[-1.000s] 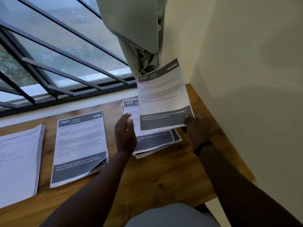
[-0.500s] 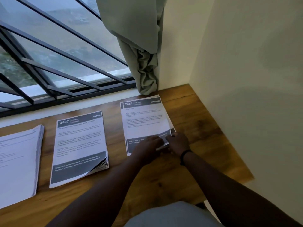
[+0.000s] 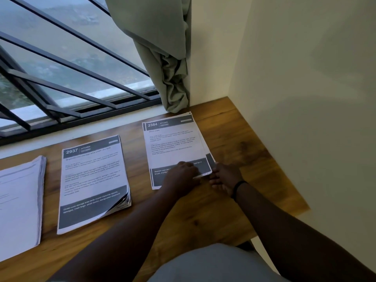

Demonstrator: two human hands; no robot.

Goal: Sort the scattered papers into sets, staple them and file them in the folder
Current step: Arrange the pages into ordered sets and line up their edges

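Both hands, left (image 3: 182, 175) and right (image 3: 224, 177), pressed the thin, floppy 2384 stack (image 3: 175, 147) at its near edge; sheets would slide easily.

Wooden desk (image 3: 234, 129) in a corner under a barred window (image 3: 67, 64).

Wooden desk (image 3: 234, 143) holds 3 paper stacks (image 3: 93, 180).

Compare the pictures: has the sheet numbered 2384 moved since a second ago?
Yes. The 2384 sheet came down from in front of the curtain onto the right-hand pile.
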